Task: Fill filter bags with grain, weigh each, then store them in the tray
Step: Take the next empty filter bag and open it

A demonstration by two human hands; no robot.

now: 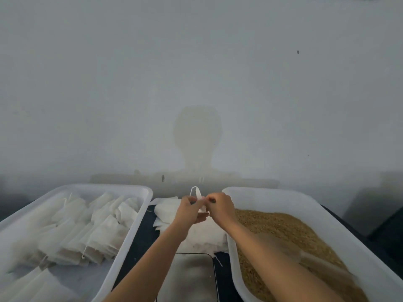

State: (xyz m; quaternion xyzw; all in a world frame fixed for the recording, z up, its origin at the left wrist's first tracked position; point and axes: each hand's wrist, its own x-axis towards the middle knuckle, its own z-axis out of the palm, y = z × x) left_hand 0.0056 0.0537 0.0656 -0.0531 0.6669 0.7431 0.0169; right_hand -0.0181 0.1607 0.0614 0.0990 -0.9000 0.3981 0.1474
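Note:
Both hands meet above the middle of the table and pinch one white filter bag [200, 198], its drawstring loop sticking up. My left hand [190, 211] grips it from the left, my right hand [220, 207] from the right. Under them lies a pile of empty white filter bags [168, 211]. A white tray [130, 188] on the left holds several filled bags [87, 232]. On the right, a white tub [272, 195] holds brown grain [283, 234]. A scale with a steel plate [192, 277] sits near me between the two.
The table top is dark [141, 238] and stands against a plain pale wall [196, 83], where my shadow falls. A loose string [219, 261] lies beside the scale's right edge.

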